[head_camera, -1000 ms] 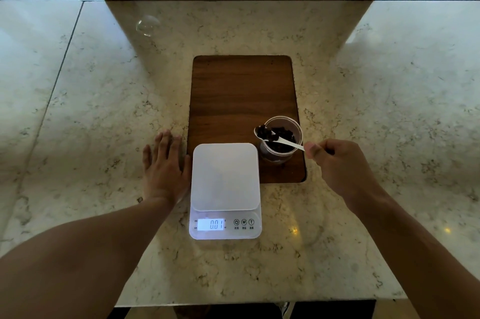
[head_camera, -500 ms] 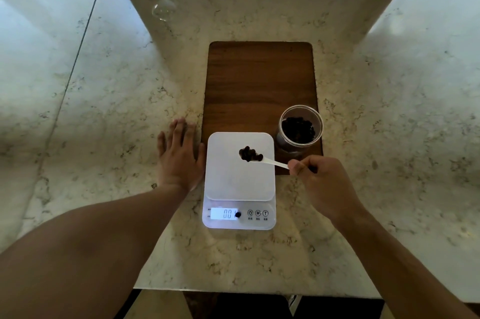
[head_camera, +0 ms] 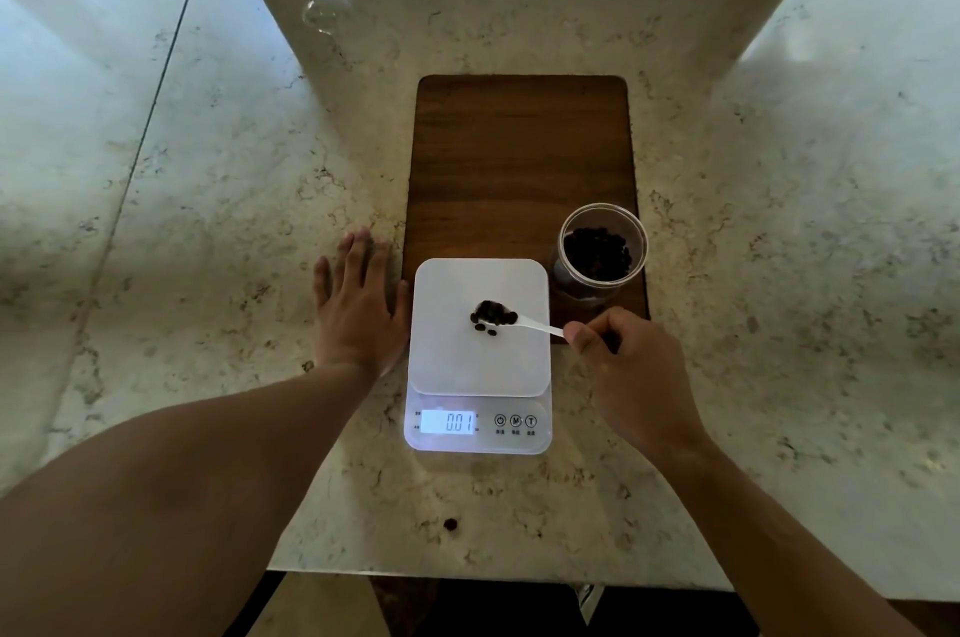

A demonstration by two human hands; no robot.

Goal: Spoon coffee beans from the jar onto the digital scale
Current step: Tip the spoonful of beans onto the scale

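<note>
A white digital scale (head_camera: 480, 350) sits in front of me, its lit display reading 0.01. My right hand (head_camera: 626, 371) pinches the handle of a small white spoon (head_camera: 535, 323) whose bowl is over the scale's platform, heaped with dark coffee beans (head_camera: 491, 313). A few beans lie on the platform just beside the spoon. The clear jar (head_camera: 602, 249) holding more beans stands to the right behind the scale, on a wooden board. My left hand (head_camera: 358, 309) lies flat and open on the counter, touching the scale's left edge.
The dark wooden board (head_camera: 519, 158) stretches behind the scale on the marble counter (head_camera: 208, 221). One stray bean (head_camera: 450, 524) lies on the counter near the front edge. A clear glass lid-like object (head_camera: 326, 10) rests at the back left.
My right hand carried the loaded spoon from the jar leftward over the scale platform. A few beans now lie on the platform, and one lies on the counter in front.
</note>
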